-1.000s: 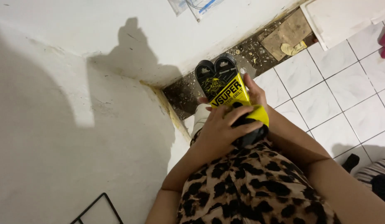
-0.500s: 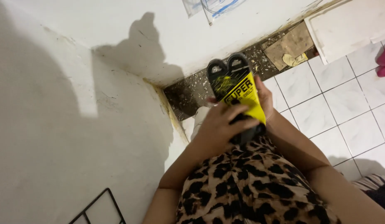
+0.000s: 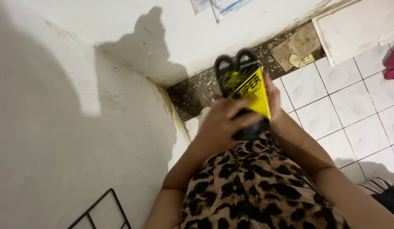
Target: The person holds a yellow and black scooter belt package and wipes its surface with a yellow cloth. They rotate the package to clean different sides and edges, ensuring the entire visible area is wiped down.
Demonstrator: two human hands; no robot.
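I hold a black tool with two round loops at its top, wrapped in a yellow and black printed card [image 3: 243,87], in front of my body near a wall corner. My left hand [image 3: 222,121] covers the lower front of the package, fingers curled over it. Behind the card's right edge my right hand [image 3: 271,95] grips it, only its fingers and edge showing. The bottom of the package is hidden by my left hand. Below are my forearms and a leopard-print garment [image 3: 256,186].
White walls [image 3: 78,127] meet in a corner with a dirty, crumbling strip of floor [image 3: 197,91]. White floor tiles [image 3: 328,110] spread right. A brown cardboard scrap [image 3: 296,44], a white panel [image 3: 354,29], a pink thing [image 3: 392,63] and a black wire rack [image 3: 103,212] lie around.
The package and both hands have shifted right and slightly up in view as my head turned. My grip looks the same.
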